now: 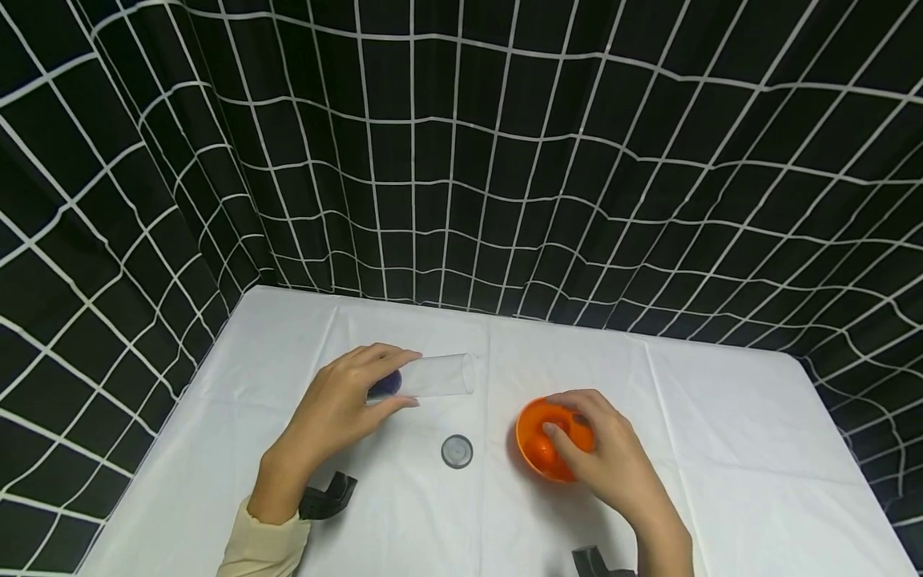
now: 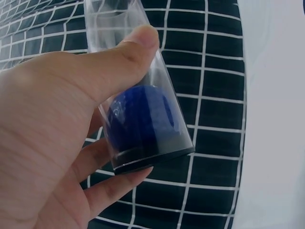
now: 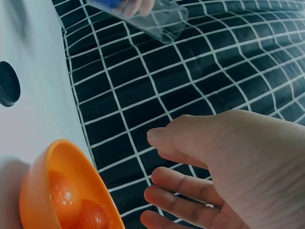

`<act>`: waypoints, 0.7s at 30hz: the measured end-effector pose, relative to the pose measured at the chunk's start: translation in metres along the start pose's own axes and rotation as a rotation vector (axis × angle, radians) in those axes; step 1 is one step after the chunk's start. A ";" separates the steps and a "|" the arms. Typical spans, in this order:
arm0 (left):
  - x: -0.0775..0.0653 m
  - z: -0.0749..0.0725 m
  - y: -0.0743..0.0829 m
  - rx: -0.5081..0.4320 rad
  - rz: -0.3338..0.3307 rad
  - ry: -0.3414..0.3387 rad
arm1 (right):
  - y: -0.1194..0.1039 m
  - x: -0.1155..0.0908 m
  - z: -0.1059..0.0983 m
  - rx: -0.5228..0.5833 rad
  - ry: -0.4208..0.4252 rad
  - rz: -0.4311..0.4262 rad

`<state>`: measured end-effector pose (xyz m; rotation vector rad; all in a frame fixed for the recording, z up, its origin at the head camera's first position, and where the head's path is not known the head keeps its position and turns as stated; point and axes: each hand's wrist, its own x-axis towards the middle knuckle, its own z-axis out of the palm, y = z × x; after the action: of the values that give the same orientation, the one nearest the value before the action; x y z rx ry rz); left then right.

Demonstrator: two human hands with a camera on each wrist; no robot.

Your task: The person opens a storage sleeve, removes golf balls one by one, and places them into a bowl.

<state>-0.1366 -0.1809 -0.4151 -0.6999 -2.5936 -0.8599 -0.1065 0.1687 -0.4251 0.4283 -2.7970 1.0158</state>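
My left hand (image 1: 349, 401) grips a clear plastic tube (image 1: 443, 375) near its closed end, and the tube lies tilted sideways with its mouth toward the right. Inside the tube, at the dark-capped end, sits a blue ball (image 2: 140, 117). My right hand (image 1: 602, 441) is over an orange bowl (image 1: 530, 449), thumb and fingers apart. At least two orange balls (image 3: 64, 198) rest in the bowl. The right wrist view has nothing between the right hand's fingers (image 3: 178, 188).
A round dark grey lid (image 1: 457, 451) lies flat on the white tablecloth (image 1: 404, 513) between the hands. Black cloth with a white grid (image 1: 447, 160) hangs behind the table and along its sides.
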 end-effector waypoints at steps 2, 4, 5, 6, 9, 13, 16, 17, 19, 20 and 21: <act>0.000 0.001 0.000 -0.006 0.003 -0.002 | 0.000 0.000 0.002 0.005 -0.002 0.005; 0.001 0.002 0.001 -0.010 0.011 -0.007 | 0.000 0.001 0.003 0.012 -0.005 0.014; 0.001 0.002 0.001 -0.007 0.013 -0.011 | 0.000 0.001 0.004 0.015 -0.008 0.018; 0.001 0.003 0.001 -0.006 0.016 -0.016 | 0.000 0.001 0.005 0.019 -0.012 0.022; 0.002 0.005 0.002 0.000 0.023 -0.035 | -0.001 0.002 0.009 0.033 -0.019 0.014; 0.002 0.005 0.003 0.015 0.030 -0.038 | -0.004 0.004 0.015 0.054 0.000 -0.018; 0.000 0.004 0.004 0.018 0.022 -0.031 | -0.006 0.006 0.018 0.076 0.034 -0.053; 0.000 0.003 0.004 0.017 0.018 -0.030 | -0.007 0.006 0.019 0.089 0.043 -0.064; -0.001 0.002 0.004 0.022 0.017 -0.030 | -0.009 0.007 0.021 0.144 0.055 -0.084; -0.001 0.002 0.004 0.022 0.018 -0.032 | -0.010 0.008 0.022 0.179 0.059 -0.091; -0.001 0.002 0.005 0.024 0.025 -0.031 | -0.012 0.008 0.023 0.222 0.060 -0.097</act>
<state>-0.1331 -0.1765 -0.4147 -0.7430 -2.6123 -0.8155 -0.1112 0.1436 -0.4332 0.5435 -2.5925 1.2992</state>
